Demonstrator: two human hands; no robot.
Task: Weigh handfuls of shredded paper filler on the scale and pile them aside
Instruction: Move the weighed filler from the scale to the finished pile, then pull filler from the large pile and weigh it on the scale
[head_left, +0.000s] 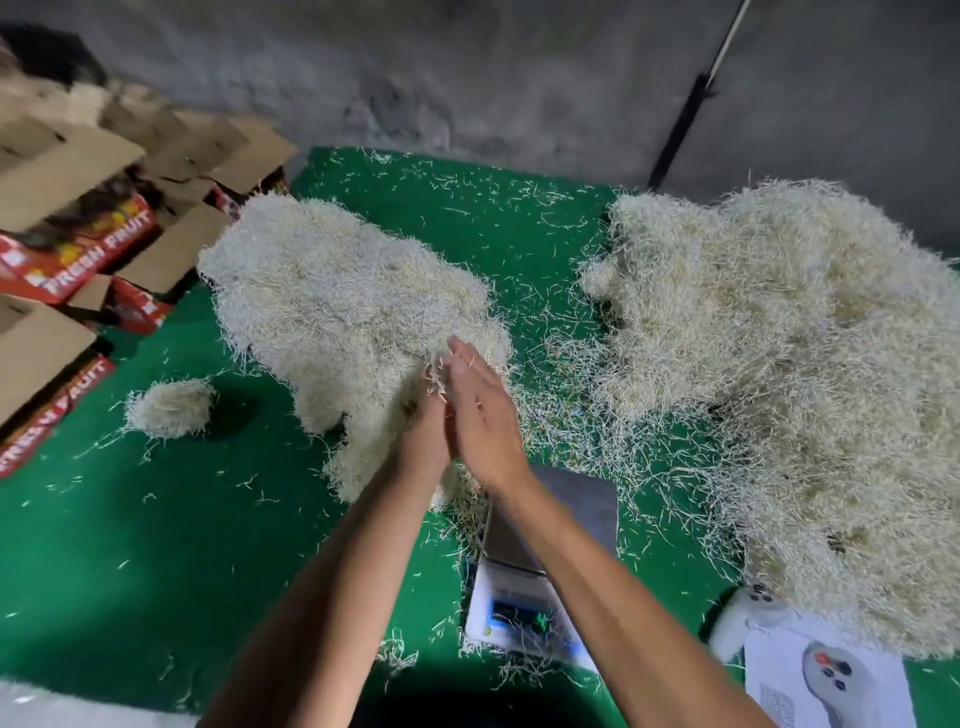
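The head view is showing a green floor mat (156, 545) with stacked red fruit boxes (78, 249) lying at the far left, their cardboard flaps open. Just right of them a small clump of shredded paper (169, 408) is sitting alone. Next, the left pile (343, 312) of pale filler is spreading across the mat. Above its near edge the left hand (423, 428) and the right hand (480, 421) are pressing palm to palm, fingers straight, with only a few loose strands sticking between the fingertips; they are gripping no handful. Under the right forearm the scale (540, 566) is lying with its metal plate bare. Further right the big pile (779, 389) is filling the mat, and near it a white game controller (748, 618) is resting beside a printed sheet (826, 680).
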